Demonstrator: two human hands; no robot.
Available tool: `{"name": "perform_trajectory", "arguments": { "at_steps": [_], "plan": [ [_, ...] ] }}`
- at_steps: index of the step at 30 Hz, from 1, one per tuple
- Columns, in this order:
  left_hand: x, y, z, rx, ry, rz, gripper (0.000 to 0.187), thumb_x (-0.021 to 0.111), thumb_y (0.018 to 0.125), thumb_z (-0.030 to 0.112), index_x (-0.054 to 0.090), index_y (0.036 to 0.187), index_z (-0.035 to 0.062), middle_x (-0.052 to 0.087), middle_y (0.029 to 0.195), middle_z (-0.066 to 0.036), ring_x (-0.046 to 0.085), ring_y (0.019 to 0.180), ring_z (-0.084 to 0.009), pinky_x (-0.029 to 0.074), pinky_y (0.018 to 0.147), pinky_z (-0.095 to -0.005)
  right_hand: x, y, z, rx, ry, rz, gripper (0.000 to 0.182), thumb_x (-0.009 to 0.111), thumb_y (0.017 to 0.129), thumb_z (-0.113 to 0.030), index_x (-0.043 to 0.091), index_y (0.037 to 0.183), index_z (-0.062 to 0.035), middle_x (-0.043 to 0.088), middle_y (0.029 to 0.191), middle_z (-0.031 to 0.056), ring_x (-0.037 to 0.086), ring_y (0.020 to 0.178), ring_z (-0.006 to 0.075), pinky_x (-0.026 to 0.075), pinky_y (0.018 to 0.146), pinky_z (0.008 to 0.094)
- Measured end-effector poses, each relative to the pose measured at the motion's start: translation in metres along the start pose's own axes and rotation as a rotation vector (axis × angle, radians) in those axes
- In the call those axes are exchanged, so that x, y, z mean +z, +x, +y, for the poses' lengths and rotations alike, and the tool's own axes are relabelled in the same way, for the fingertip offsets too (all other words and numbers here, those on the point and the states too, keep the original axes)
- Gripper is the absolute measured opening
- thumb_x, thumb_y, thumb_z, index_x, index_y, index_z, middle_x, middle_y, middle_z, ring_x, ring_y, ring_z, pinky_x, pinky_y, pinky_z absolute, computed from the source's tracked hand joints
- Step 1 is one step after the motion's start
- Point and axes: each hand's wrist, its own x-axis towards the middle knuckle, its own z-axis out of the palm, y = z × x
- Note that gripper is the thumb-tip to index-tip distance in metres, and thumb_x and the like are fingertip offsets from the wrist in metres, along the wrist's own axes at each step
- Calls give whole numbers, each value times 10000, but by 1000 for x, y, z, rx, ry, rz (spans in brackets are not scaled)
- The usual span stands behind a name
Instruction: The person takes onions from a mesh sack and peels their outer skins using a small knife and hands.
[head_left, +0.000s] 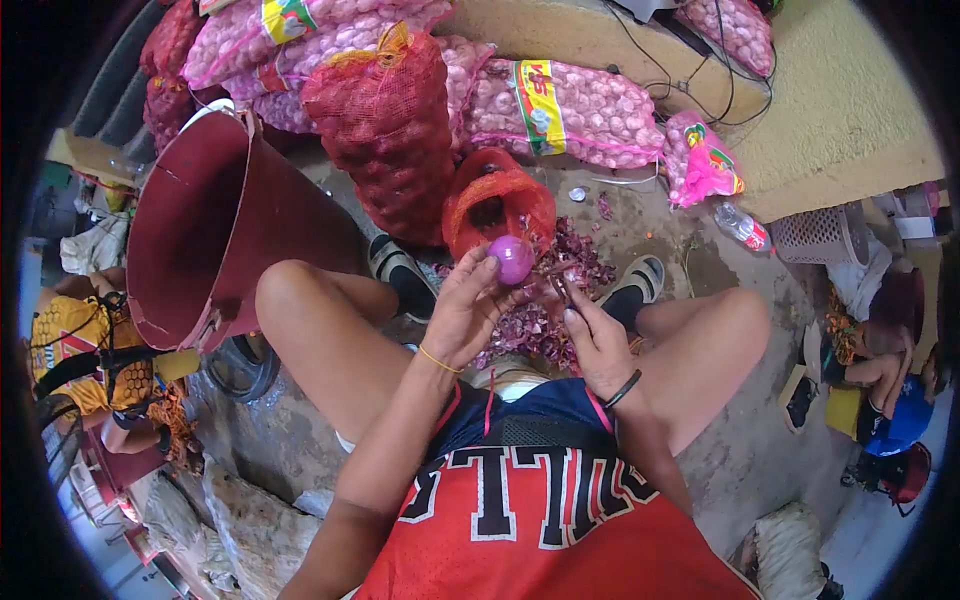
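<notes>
Purple onion (514,260), centre of the frame, gripped in the left hand (468,305). Right hand (600,345), just right of centre, closed on a small dark tool (560,288), probably a knife. Loose skins (530,335) lie beneath on the floor (720,400). Good practice: steady the onion, use shallow strokes, and angle any edge away from the fingertips.

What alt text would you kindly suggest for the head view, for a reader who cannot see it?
The wearer's left hand holds a peeled red onion, while the right hand holds a small dark object, too unclear to identify. Onion skins lie scattered on the floor; a full red mesh sack stands beyond.
</notes>
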Motion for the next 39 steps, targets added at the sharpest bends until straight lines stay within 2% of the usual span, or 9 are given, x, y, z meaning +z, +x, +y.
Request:
{"name": "perform_trajectory", "arguments": {
  "at_steps": [9, 15, 18, 21, 23, 26, 30, 34, 39],
  "plan": [
    [5, -4, -11, 6, 132, -7, 444, 660, 894, 253, 436, 1248, 104, 593, 1143, -49, 604, 1027, -168, 511, 872, -341, 3, 0, -39, -313, 23, 13, 508, 514, 940, -174, 393, 1406, -13, 473, 1377, 224, 496, 1253, 343, 393, 1023, 367],
    [9, -6, -15, -1, 132, -17, 485, 719, 844, 207, 421, 1217, 120, 588, 1123, -44, 600, 1016, -165, 494, 873, -341, 1, 1, -38, -314, -34, 20, 482, 515, 936, -156, 433, 1406, -91, 588, 1159, 233, 619, 984, 353, 480, 851, 378],
    [13, -8, -13, 14, 130, -1, 493, 737, 824, 175, 423, 1201, 126, 588, 1101, -40, 599, 1000, -153, 495, 854, -322, 2, 0, -37, -312, 6, 56, 454, 512, 938, -153, 468, 1388, -107, 606, 1023, 213, 619, 844, 327, 486, 769, 362],
    [14, -8, -12, 36, 119, -23, 501, 746, 811, 143, 424, 1195, 127, 586, 1094, -38, 597, 990, -141, 499, 823, -293, 2, 1, -37, -314, 13, 79, 434, 508, 946, -157, 483, 1373, -85, 615, 1004, 188, 617, 840, 301, 481, 771, 344],
    [13, -8, -12, 43, 123, -46, 508, 748, 804, 126, 426, 1196, 124, 584, 1104, -41, 596, 991, -137, 502, 799, -275, 3, -2, -33, -207, 141, 50, 432, 500, 957, -165, 473, 1379, -72, 611, 923, 136, 593, 754, 231, 476, 717, 318],
    [12, -7, -8, 36, 111, -84, 493, 698, 811, 6, 405, 1200, 83, 549, 1184, -103, 587, 1059, -198, 501, 923, -336, 0, -7, -30, -44, 382, -6, 438, 487, 975, -192, 457, 1390, -55, 579, 829, 53, 526, 654, 130, 449, 637, 269],
    [12, -9, -9, 45, 109, -84, 504, 683, 832, 36, 405, 1251, 72, 541, 1195, -102, 583, 1071, -201, 505, 920, -349, 2, -7, -28, -74, 421, 4, 473, 481, 985, -231, 416, 1419, -54, 513, 759, -21, 434, 590, 55, 403, 570, 219],
    [7, -10, -5, 0, 0, -125, 532, 645, 888, 137, 377, 1341, 62, 531, 1237, -112, 584, 1089, -217, 528, 882, -377, -4, -10, -31, -39, 502, -66, 521, 482, 982, -232, 347, 1456, -62, 543, 836, 2, 450, 603, 63, 413, 598, 222],
    [12, -10, 3, -69, -32, -139, 575, 654, 888, 290, 395, 1360, 87, 588, 1147, -55, 575, 1086, -171, 495, 911, -375, -4, -12, -36, -67, 534, -158, 561, 475, 985, -232, 278, 1486, -75, 527, 880, 27, 411, 618, 49, 361, 582, 190]
  ]
}}
